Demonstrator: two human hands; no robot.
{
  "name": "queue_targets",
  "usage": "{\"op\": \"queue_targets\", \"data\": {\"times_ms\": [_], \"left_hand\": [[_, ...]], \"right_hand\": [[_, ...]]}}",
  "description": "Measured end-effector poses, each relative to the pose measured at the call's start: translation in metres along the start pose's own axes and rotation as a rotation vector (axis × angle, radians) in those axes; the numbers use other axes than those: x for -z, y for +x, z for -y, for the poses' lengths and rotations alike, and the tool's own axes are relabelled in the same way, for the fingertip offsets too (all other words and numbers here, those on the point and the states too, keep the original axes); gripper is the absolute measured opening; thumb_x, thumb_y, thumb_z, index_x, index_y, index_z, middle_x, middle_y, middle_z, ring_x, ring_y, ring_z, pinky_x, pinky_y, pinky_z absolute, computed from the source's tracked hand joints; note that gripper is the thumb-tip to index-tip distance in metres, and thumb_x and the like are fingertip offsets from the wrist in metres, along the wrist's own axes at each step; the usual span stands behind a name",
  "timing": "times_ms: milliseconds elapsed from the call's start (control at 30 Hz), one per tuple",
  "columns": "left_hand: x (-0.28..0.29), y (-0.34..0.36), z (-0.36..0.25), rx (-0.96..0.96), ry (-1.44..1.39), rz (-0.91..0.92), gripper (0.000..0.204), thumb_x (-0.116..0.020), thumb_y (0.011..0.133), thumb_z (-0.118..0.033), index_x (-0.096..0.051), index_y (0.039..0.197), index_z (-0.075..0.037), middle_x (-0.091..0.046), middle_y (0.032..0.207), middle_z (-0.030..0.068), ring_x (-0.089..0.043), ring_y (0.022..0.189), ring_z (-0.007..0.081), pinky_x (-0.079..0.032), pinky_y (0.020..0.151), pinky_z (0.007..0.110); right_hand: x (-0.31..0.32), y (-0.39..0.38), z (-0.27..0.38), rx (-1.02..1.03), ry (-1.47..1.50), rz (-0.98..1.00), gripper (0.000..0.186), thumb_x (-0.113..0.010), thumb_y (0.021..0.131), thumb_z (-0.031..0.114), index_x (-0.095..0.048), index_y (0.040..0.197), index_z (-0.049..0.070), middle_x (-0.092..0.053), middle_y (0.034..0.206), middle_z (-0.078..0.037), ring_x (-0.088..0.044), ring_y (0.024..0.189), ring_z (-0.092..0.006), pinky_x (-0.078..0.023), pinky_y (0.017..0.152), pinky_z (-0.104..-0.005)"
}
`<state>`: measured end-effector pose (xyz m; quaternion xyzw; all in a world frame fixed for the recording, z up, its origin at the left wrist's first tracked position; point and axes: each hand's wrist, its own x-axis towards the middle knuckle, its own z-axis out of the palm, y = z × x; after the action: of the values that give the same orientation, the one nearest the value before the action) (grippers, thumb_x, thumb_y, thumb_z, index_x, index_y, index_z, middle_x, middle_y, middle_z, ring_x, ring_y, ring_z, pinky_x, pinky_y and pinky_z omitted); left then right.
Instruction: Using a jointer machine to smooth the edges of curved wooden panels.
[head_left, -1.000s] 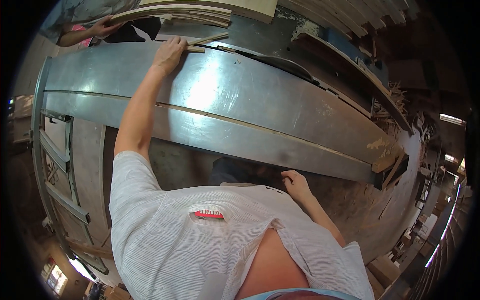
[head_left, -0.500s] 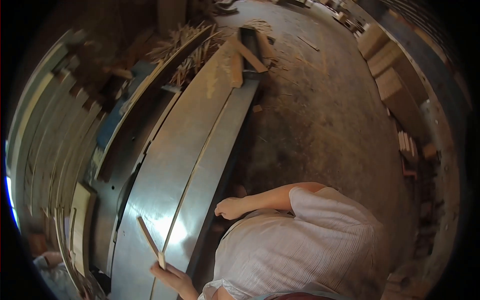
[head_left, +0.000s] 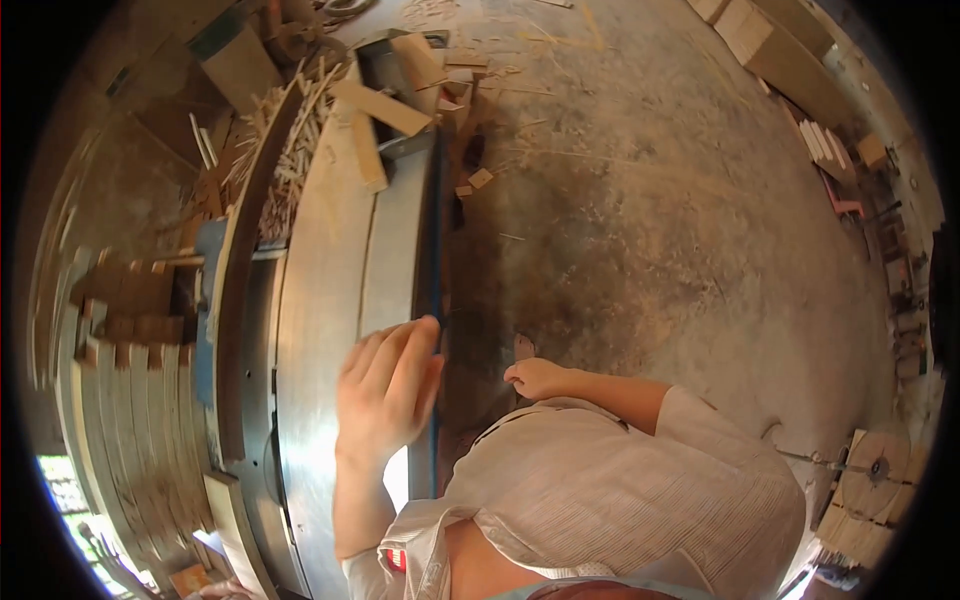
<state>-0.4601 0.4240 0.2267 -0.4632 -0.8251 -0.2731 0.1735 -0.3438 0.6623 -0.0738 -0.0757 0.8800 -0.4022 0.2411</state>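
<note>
My left hand (head_left: 390,385) is raised over the long metal machine table (head_left: 318,300), close to its right edge. Its back faces me, the fingers lie loosely bent side by side, and no object shows in it. Away from the table, in front of my waist, my right hand (head_left: 537,378) is curled closed, with nothing seen sticking out of it. A slot runs lengthwise along the metal surface. Loose wooden boards (head_left: 382,107) lie across the table's far end.
A long wooden fence (head_left: 235,300) runs along the table's left side, with a heap of thin offcut strips (head_left: 285,150) beyond. Stacked boards (head_left: 140,430) stand at left. Another person's hand (head_left: 228,591) shows at the lower left. A fan (head_left: 877,468) stands at right.
My left hand has risen and moved forward; the thin wooden strip it held is out of sight. My view has turned, and my right hand, still closed, appears farther right.
</note>
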Motion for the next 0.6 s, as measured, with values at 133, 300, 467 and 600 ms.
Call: {"op": "queue_targets", "data": {"times_ms": [133, 300, 467, 600], "left_hand": [[-0.108, -0.057, 0.019, 0.36, -0.102, 0.464, 0.038, -0.072, 0.081, -0.008, -0.063, 0.118, -0.002, -0.068, 0.1, 0.0159, -0.067, 0.088, 0.0356, -0.054, 0.076, 0.043], [-0.165, -0.069, -0.008, 0.579, -0.302, 0.58, 0.032, -0.07, 0.083, -0.009, -0.065, 0.115, -0.005, -0.068, 0.1, 0.0167, -0.066, 0.091, 0.0383, -0.054, 0.078, 0.046], [-0.196, -0.009, -0.008, 0.599, -0.28, 0.572, 0.033, -0.066, 0.088, -0.009, -0.063, 0.121, -0.004, -0.067, 0.105, 0.0203, -0.066, 0.097, 0.0392, -0.053, 0.083, 0.046], [-0.222, 0.031, 0.014, 0.514, -0.273, 0.735, 0.037, -0.069, 0.088, -0.012, -0.061, 0.123, -0.005, -0.067, 0.109, 0.019, -0.066, 0.1, 0.0377, -0.054, 0.084, 0.045]], "right_hand": [[0.025, 0.001, -0.052, -0.028, -0.044, 0.03, 0.026, -0.053, 0.086, 0.013, -0.069, 0.104, 0.003, -0.071, 0.095, -0.02, -0.066, 0.095, -0.0396, -0.052, 0.083, -0.0465], [0.07, -0.002, -0.102, -0.111, -0.014, -0.077, 0.025, -0.052, 0.085, 0.013, -0.07, 0.1, 0.004, -0.07, 0.099, -0.023, -0.066, 0.097, -0.0402, -0.051, 0.086, -0.0491], [0.138, -0.001, -0.122, -0.224, 0.007, -0.176, 0.028, -0.052, 0.084, 0.013, -0.071, 0.102, 0.004, -0.07, 0.102, -0.022, -0.065, 0.099, -0.0408, -0.051, 0.087, -0.05], [0.149, 0.003, -0.153, -0.243, 0.063, -0.267, 0.028, -0.055, 0.083, 0.015, -0.069, 0.103, 0.002, -0.07, 0.098, -0.02, -0.066, 0.096, -0.0381, -0.052, 0.084, -0.0465]]}}
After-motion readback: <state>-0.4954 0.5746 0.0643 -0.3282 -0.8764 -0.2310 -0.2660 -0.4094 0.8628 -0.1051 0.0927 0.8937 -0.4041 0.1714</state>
